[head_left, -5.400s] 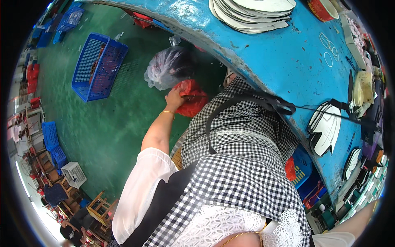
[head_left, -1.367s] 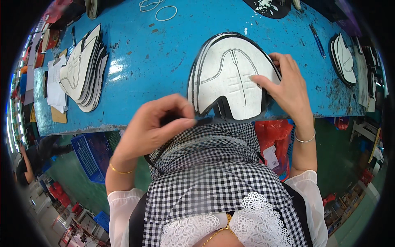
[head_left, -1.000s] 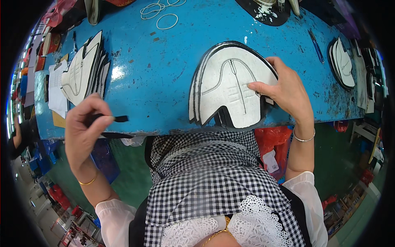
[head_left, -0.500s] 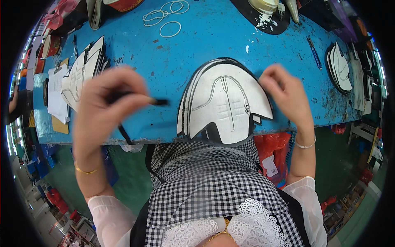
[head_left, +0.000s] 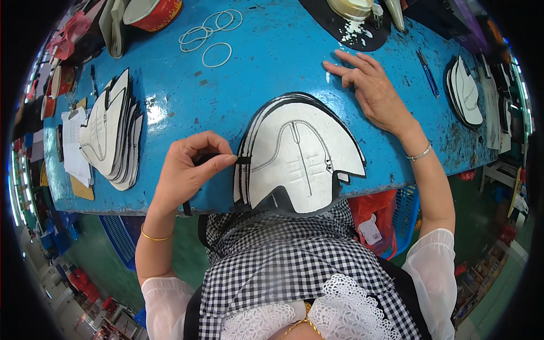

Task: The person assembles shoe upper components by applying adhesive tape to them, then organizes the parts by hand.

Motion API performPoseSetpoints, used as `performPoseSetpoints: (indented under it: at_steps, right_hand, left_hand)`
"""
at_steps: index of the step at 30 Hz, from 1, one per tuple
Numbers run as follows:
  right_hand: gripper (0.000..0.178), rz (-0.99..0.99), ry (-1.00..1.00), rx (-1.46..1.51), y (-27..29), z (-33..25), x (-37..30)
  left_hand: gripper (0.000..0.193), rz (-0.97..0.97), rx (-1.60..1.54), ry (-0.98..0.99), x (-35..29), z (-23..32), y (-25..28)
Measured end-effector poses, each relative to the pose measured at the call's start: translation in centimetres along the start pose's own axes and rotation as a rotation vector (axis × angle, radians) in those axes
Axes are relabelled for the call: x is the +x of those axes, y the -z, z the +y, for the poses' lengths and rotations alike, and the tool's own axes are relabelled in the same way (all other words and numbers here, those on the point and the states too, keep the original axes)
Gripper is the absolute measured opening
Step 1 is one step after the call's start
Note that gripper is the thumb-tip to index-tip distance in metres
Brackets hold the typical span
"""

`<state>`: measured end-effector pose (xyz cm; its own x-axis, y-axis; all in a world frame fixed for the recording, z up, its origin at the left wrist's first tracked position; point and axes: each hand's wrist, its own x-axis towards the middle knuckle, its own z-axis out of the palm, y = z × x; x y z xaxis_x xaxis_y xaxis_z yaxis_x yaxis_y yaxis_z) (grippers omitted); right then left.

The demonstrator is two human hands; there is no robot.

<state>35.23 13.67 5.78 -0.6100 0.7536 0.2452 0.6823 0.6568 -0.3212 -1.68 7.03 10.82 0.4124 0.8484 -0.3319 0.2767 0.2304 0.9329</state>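
Observation:
A stack of white shoe-upper pieces point(head_left: 309, 141) with black edges lies in front of me at the table's near side. The top piece carries a dark stitched curve and a straight centre line. My left hand point(head_left: 195, 164) pinches a narrow black strip point(head_left: 243, 160) between thumb and fingers. The strip's end lies over the left edge of the stack; part of it runs hidden in my palm. Beyond the stack to the right, my right hand point(head_left: 374, 93) is empty, its fingers stretched toward the white crumbs point(head_left: 352, 35) beside a round container point(head_left: 352, 8).
Another stack of white pieces point(head_left: 110, 136) sits at the left by papers point(head_left: 73, 147), and a third point(head_left: 466, 90) at the right. White rings point(head_left: 217, 55) and a red bowl point(head_left: 161, 18) lie far left of centre. A blue-handled tool point(head_left: 429, 73) rests at right on the blue table point(head_left: 272, 62).
My left hand has brought the black strip right, onto the stack's left edge. My right hand has left the stack's right side and moved farther away, its fingers now extended.

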Motion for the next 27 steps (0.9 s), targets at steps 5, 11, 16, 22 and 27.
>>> performPoseSetpoints:
  at_steps: [5, 11, 16, 22, 27]
  right_hand:
    - [0.017, 0.052, 0.086, 0.068, 0.2, 0.2, -0.2]
    - [0.019, 0.123, -0.195, 1.008, 1.3, 3.9, -1.2]
    - [0.021, 0.375, -0.37, 0.613, 2.1, 7.9, -1.1]
    - [0.022, 0.217, -0.23, -0.253, 1.2, 5.7, -0.6]
    - [0.018, 0.163, -0.213, -0.437, 0.9, 4.9, -0.4]
  left_hand:
    - [0.006, 0.24, -0.077, -0.025, 0.9, -2.3, -0.7]
    - [0.006, 0.327, -0.092, -0.13, 0.7, -3.5, -1.3]
    - [0.008, 0.35, -0.051, -0.194, 0.8, -3.9, -1.9]
    - [0.008, 0.363, -0.028, -0.192, 0.6, -3.5, -1.9]
    - [0.008, 0.374, -0.027, -0.198, 0.7, -3.4, -2.3]
